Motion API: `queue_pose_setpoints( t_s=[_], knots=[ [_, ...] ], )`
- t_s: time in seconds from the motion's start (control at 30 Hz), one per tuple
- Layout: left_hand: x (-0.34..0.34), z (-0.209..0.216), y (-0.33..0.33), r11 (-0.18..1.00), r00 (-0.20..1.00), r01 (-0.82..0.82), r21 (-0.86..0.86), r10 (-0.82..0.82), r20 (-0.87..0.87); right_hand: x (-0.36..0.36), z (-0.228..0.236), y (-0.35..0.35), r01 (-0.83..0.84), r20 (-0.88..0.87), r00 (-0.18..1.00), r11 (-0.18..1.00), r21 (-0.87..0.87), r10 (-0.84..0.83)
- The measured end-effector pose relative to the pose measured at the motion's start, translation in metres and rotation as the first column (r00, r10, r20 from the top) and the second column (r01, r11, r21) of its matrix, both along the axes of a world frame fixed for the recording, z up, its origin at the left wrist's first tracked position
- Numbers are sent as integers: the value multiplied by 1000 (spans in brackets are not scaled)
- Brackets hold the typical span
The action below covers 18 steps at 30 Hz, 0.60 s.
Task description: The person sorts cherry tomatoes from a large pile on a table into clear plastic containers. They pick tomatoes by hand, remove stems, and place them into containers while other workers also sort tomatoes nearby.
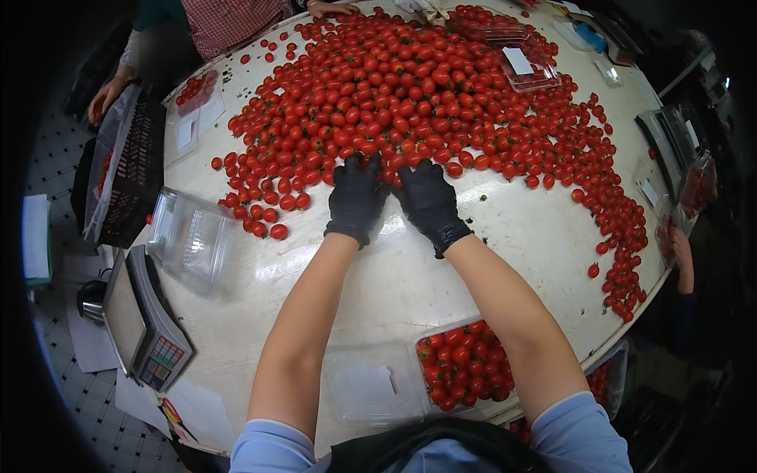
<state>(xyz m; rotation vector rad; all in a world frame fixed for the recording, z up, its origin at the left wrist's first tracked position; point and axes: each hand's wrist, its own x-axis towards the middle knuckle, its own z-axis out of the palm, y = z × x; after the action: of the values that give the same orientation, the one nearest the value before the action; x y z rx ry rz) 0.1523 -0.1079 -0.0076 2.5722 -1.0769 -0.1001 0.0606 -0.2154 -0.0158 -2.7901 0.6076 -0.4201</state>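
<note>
A big heap of cherry tomatoes (378, 87) spreads over the far part of the white table (505, 260). At its near edge are both my hands in black gloves, side by side with backs up. My left hand (355, 199) curls its fingers over tomatoes at the front of the heap. Beside it my right hand (430, 203) bends its fingers down round tomatoes too; some red shows between the hands. The fingertips are mostly hidden. Close to my body, an open clear plastic box (419, 370) full of cherry tomatoes has its lid folded out to the left.
An empty clear box (193, 240) lies left, above a scale (162, 355). Beyond stands a black crate (134, 177). Another clear box (536, 75) rests at the heap's far right. A second scale (670, 150) is at the right edge. Other people's hands (106, 98) show around the table.
</note>
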Motion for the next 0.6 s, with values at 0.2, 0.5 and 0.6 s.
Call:
queue_pose_setpoints(
  t_s=[0.2, 0.5, 0.6],
  knots=[
    [-2, -27, 9, 981, 979, 114, -154, -85, 183, 2, -10, -16, -8, 59, 998, 947, 320, -12],
    [9, -8, 13, 967, 996, -89, -240, 78, -52, 14, -8, 1, -72, 150, 988, 946, 315, 25],
    [11, 1, 4, 999, 999, -11, -37, 10, -31, 16, -10, 3, -104, 88, 992, 970, 220, 86]
  ],
)
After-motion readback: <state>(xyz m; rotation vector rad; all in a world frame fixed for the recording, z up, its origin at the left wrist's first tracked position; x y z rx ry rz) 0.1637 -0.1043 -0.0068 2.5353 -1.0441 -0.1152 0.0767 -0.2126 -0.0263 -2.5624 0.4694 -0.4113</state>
